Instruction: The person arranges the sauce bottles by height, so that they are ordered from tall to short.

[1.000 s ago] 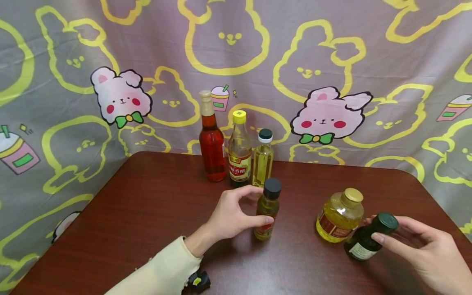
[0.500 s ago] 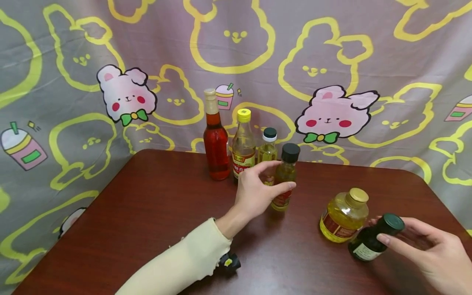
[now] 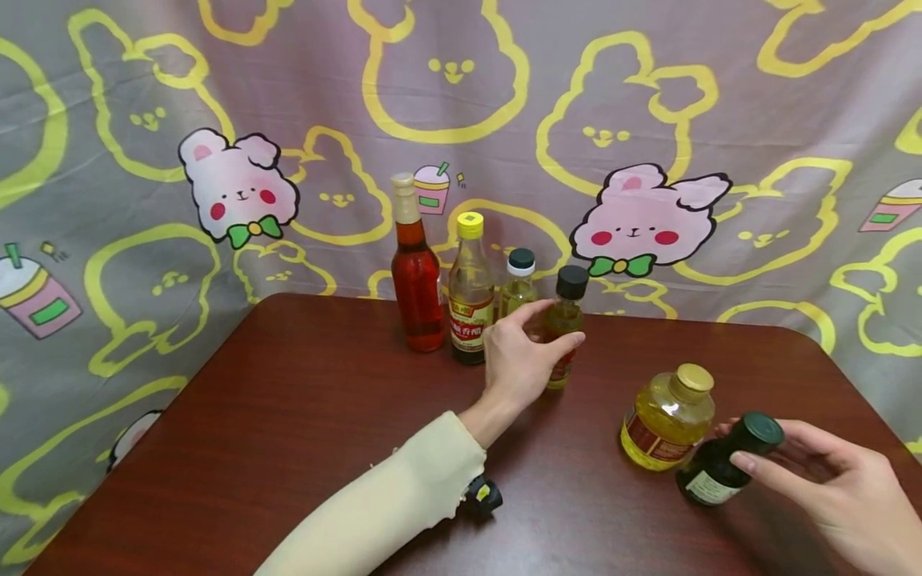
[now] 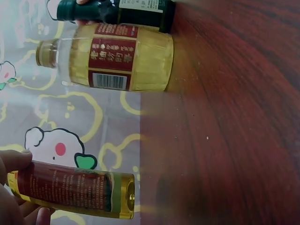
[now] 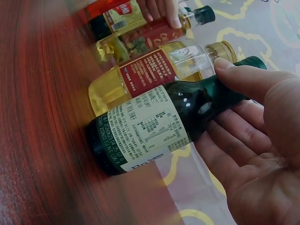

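My left hand point(image 3: 515, 356) grips a small oil bottle point(image 3: 572, 283) with a black cap and red label between thumb and fingers. In the left wrist view that oil bottle point(image 4: 70, 190) appears slightly above the tabletop, with a dark shadow near its base. My right hand point(image 3: 839, 480) holds a dark green glass bottle point(image 3: 709, 484) by its neck, tilted in the head view. Its pale printed label point(image 5: 145, 126) faces the right wrist camera. Directly left of it stands a squat jug of yellow oil point(image 3: 664, 424) with a gold cap.
At the back stand a tall bottle of red liquid point(image 3: 418, 296), a yellow-capped bottle point(image 3: 470, 304) and a green-capped oil bottle point(image 3: 520, 280), partly hidden by my left hand. A black device point(image 3: 483, 496) is at my left sleeve. A patterned curtain point(image 3: 317, 96) hangs behind the brown table point(image 3: 288, 416).
My left hand has carried the small oil bottle back and to the right, to beside the green-capped bottle. My right hand and the dark bottle have stayed in place.
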Motion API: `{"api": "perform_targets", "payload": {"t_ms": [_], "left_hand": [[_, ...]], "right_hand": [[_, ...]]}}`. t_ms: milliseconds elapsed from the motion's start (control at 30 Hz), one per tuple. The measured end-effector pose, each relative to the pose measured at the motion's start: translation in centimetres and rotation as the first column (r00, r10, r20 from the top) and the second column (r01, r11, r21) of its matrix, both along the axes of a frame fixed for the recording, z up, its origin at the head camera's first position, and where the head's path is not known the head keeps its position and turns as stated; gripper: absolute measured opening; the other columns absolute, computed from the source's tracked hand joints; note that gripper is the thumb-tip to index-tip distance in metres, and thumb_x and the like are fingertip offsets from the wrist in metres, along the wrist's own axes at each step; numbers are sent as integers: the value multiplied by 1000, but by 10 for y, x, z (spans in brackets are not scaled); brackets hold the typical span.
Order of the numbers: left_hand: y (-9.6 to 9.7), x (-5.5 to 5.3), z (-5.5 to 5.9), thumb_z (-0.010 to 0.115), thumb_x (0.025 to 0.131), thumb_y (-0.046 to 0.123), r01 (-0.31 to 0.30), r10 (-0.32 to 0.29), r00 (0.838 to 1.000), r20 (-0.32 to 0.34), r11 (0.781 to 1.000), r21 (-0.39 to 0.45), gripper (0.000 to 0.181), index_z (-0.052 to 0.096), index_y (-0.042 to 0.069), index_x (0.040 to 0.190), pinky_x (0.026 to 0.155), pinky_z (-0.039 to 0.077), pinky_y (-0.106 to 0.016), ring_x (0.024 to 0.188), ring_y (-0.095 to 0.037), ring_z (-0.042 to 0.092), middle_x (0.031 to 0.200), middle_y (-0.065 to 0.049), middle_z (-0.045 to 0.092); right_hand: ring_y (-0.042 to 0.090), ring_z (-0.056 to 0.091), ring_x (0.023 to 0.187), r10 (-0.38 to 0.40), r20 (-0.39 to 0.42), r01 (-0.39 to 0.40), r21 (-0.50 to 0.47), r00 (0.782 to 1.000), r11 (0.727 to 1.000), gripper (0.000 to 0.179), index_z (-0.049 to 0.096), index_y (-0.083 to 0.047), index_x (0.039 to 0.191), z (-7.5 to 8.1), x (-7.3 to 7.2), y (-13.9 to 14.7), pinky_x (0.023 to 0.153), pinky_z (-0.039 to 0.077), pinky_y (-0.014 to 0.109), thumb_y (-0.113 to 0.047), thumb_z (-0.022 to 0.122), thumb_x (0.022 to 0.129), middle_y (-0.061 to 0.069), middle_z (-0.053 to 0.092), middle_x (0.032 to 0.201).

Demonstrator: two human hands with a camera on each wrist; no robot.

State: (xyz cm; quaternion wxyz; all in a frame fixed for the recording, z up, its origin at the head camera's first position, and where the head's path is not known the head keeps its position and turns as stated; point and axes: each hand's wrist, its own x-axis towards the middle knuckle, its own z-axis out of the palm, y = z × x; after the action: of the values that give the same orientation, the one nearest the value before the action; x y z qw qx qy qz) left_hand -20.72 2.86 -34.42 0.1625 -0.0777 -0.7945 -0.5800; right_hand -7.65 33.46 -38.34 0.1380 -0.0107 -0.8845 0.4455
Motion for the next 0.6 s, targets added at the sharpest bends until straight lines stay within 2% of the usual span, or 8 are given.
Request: {"api": "perform_targets", "payload": {"t_ms": [267,433,600], "left_hand": [[15,-12,-9,95,80,33,-96,95,995,-35,994,-49,50,79,22,126,81,60,-30,97,-16,80,111,-3,83],[23,-17,-13,95,79,36,-147,148,989,-3,987,-70,52,79,22,127,87,60,-37,104,-19,78,115,-1,82],[28,-20,-15,94,80,37,-173,175,984,18,982,-76,53,78,22,129,90,60,-40,111,-23,75,120,-2,81]], "right_hand": [[-13,72,88,-56,55,56,0,997,998,35,72,-9,124,-2,-1,0,68,55,11,-13,84,92,-31,74,100],[-13,73,89,-50,48,51,-11,998,999,36,72,-9,125,-3,-1,-1,68,56,11,-11,84,92,-30,75,102],[-13,72,90,-35,25,35,-14,999,999,36,72,-10,126,-4,-1,0,69,56,11,-8,83,92,-31,75,103]]}}
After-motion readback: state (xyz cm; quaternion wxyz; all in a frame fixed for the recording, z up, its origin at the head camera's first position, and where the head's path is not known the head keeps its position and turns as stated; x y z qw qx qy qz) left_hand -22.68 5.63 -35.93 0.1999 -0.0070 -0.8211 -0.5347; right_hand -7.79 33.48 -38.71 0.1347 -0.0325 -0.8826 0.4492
